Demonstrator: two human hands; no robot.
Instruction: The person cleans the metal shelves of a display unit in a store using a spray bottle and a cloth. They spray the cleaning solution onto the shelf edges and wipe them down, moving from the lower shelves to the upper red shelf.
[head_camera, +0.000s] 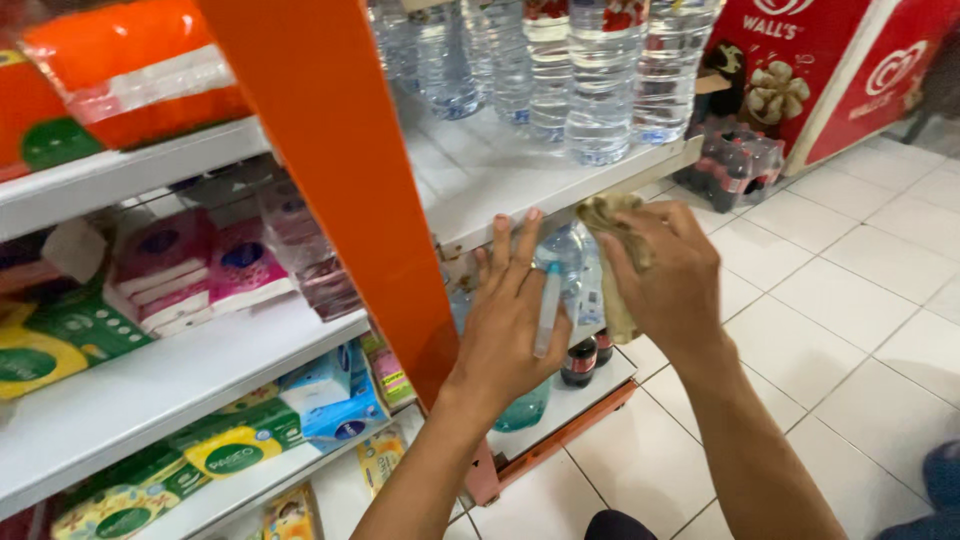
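Wiping the white shelf (520, 195) edge: right hand (670, 285) clamped on a tan cloth (615, 225) at twelve o'clock, left hand (505, 320) fingers apart, pinning a spray bottle (547, 310).

A crumpled tan cloth (615, 245), clear glossy plastic bottles (600, 80), and a smooth white shelf (520, 190).

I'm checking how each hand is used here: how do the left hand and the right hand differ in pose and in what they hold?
The left hand is spread flat, fingers up against the shelf edge, while the right hand is curled shut. The left hand pins a slim white tube under its fingers; the right hand grips a crumpled tan cloth. Both are raised at the same white shelf, below the water bottles.
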